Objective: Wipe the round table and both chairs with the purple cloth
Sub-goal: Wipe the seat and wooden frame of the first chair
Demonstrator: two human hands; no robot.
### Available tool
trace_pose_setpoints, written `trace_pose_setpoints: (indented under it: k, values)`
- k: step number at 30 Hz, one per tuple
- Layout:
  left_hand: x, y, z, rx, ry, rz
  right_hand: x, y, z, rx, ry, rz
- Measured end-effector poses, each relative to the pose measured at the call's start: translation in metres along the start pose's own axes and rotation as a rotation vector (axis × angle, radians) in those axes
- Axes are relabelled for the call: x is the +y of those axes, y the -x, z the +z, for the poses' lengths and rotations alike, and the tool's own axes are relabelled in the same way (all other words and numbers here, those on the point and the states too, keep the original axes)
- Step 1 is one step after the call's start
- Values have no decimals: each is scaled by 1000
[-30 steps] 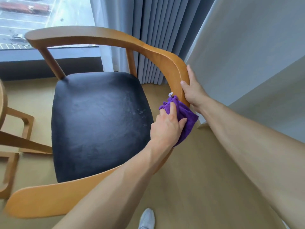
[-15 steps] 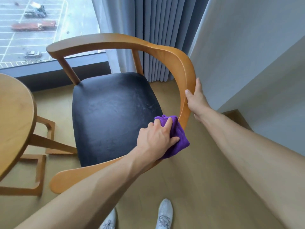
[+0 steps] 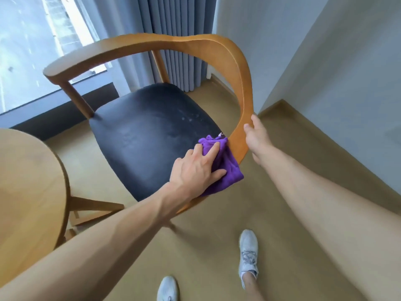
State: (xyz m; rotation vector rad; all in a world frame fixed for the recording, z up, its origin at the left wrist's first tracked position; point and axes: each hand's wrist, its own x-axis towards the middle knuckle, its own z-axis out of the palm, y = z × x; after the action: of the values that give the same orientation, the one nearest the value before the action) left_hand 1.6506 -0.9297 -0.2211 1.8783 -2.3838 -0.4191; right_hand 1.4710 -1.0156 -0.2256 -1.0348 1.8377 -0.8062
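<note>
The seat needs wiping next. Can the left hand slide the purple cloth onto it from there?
Probably yes: the left hand presses the purple cloth beside the black seat, with nothing between.

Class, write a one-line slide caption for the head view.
Left hand presses purple cloth against wooden chair's curved backrest; right hand grips it.

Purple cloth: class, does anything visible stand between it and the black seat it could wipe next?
Nothing visible does. The left hand presses the purple cloth against the chair's wooden rail, right beside the bare black seat.
</note>
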Motion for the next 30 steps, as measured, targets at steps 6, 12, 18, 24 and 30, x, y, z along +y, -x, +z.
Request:
trace_pose_setpoints:
  k: [6, 12, 18, 24, 30]
  values:
    - [13, -25, -2, -14, 103, 13, 13, 45, 25, 140, 118, -36]
    - [-2, -12, -1, -10, 137, 75, 22, 75, 32, 167, 127, -55]
    - [-83, 60, -11, -71, 166, 161, 32, 107, 43, 162, 75, -40]
    - [-80, 37, -13, -120, 224, 169, 38, 123, 70, 253, 96, -49]
    - [-28, -35, -8, -244, 497, 181, 36, 120, 80, 346, 190, -31]
